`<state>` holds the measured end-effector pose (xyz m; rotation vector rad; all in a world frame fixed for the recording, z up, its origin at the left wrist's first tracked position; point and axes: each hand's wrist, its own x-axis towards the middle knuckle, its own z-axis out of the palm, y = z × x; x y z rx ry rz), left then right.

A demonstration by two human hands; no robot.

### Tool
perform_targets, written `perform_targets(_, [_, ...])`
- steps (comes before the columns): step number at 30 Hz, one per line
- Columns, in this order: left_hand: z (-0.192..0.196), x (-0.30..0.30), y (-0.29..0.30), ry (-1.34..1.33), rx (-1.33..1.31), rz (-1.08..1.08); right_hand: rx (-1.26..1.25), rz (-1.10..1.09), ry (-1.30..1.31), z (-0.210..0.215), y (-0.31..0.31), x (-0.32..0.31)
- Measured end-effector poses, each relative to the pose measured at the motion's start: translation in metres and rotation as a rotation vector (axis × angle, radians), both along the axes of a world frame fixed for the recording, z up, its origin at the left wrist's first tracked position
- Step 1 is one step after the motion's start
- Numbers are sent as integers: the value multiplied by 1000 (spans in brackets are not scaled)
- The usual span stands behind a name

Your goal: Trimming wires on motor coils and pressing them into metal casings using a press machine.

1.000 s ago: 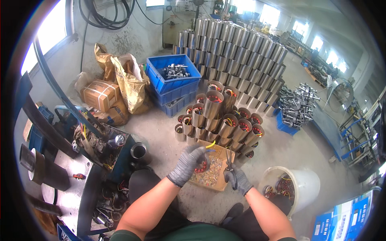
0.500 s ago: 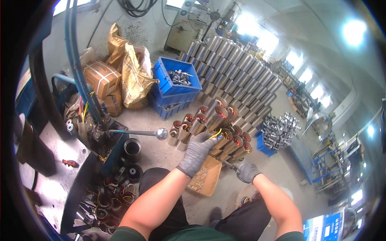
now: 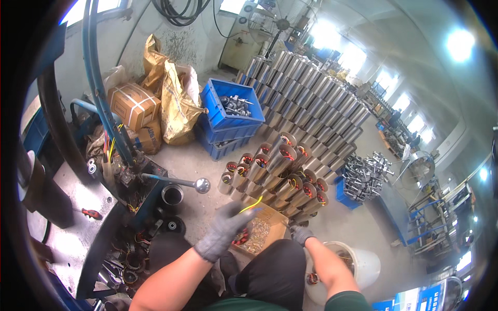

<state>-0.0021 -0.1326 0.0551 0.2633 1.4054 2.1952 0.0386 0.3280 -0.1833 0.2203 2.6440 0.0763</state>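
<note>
My left hand, in a grey glove, is closed on a few thin lead wires, yellow-green and blue, whose ends stick out past the fingers. Just under those fingers shows a red-wound motor coil; whether it hangs from the wires I cannot tell. Behind the coil stands an open cardboard box with small scraps in it. By the box's right edge my gloved right hand is closed on a dark metal tool, mostly hidden by the fingers.
Steel cylinders with wound coils stand ahead, before a tall stack of bare cylinders. Blue crates hold metal parts. A machine lever with a ball knob juts in from the left. A white bucket stands at my right.
Both hands have come down and left, nearer to me, still closed. The left hand and its wires are now over the cardboard box's left side. The view has shifted, bringing the white bucket into sight.
</note>
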Motion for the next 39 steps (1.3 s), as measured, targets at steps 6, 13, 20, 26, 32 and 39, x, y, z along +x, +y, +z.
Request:
perform_targets(6, [-68,15,-39,135,-387,322,-112,-517,147,-82,-46,22])
perform_targets(13, [-87,39,-125,94,-413,643,-193,-645,194,-94,-53,53])
perform_targets(20, [-112,84,-187,254,-543,846,-148,-374,58,-66,-4,157])
perform_targets(26, [-155,74,-226,220,-588,866,38,-99,-394,-63,28,234])
perform_targets(32, [-157,66,-219,161,-566,808,49,6,-574,-44,-2,218])
perform_targets(39, [-117,53,-166,247,-546,731,37,384,-802,-118,28,225])
